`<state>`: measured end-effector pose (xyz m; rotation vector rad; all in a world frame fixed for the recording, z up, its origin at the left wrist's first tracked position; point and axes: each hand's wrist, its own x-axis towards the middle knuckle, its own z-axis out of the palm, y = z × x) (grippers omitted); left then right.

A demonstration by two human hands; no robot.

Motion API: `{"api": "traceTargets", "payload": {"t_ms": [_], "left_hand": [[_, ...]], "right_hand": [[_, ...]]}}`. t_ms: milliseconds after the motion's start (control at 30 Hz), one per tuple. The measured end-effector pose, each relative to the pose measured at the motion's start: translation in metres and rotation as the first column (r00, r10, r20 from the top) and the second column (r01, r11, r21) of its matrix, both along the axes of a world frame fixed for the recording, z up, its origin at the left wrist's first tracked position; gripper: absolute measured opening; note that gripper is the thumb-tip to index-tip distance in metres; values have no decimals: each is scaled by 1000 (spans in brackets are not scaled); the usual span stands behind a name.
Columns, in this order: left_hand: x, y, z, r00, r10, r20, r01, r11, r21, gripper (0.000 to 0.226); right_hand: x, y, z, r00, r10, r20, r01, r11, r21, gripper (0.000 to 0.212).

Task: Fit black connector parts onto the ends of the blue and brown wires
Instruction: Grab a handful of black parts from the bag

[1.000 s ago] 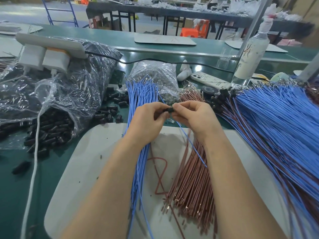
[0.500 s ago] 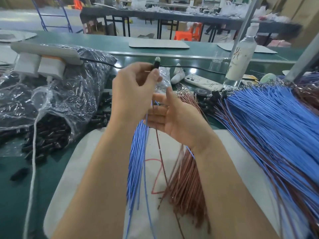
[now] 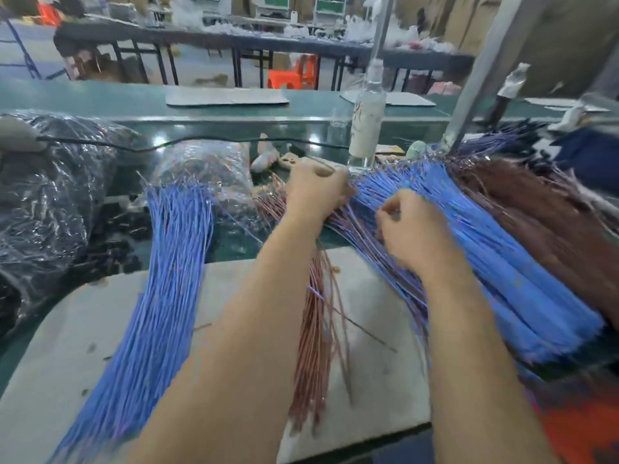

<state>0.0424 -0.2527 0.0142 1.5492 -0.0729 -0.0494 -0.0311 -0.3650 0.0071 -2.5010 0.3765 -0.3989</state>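
Observation:
My left hand (image 3: 315, 192) reaches to the far end of the big pile of blue wires (image 3: 485, 246) on the right, fingers curled round the connector end of a thin blue and brown wire pair that trails back along the pile's left edge. My right hand (image 3: 408, 232) hovers over that pile with curled fingers; blur hides whether it holds anything. A loose bundle of blue wires (image 3: 167, 279) and a bundle of brown wires (image 3: 315, 346) lie on the white mat (image 3: 67, 346). Black connector parts (image 3: 114, 229) lie scattered at the left.
A large crinkled plastic bag (image 3: 50, 195) fills the left side. A clear bag (image 3: 207, 169) sits behind the loose bundles. A bottle (image 3: 366, 128) and a slanted metal post (image 3: 479, 78) stand behind the pile. Dark brown wires (image 3: 536, 212) lie at the far right.
Both hands swung from the middle of the mat to the right-hand pile. My left hand, which was raised with a connector pinched, has dropped to the pile's far end. The view turned right.

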Motion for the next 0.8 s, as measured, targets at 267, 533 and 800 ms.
{"api": "traceTargets", "payload": {"t_ms": [267, 533, 800], "left_hand": [[-8, -39, -74, 992, -118, 43, 68, 794, 604, 17], [1, 26, -24, 986, 43, 161, -85, 961, 263, 23], [-9, 155, -32, 878, 400, -264, -479, 748, -459, 14]], "right_hand": [[16, -12, -68, 981, -185, -58, 178, 977, -115, 17], [27, 37, -19, 984, 34, 174, -42, 998, 41, 15], [69, 142, -46, 945, 304, -123, -303, 953, 31, 24]]}}
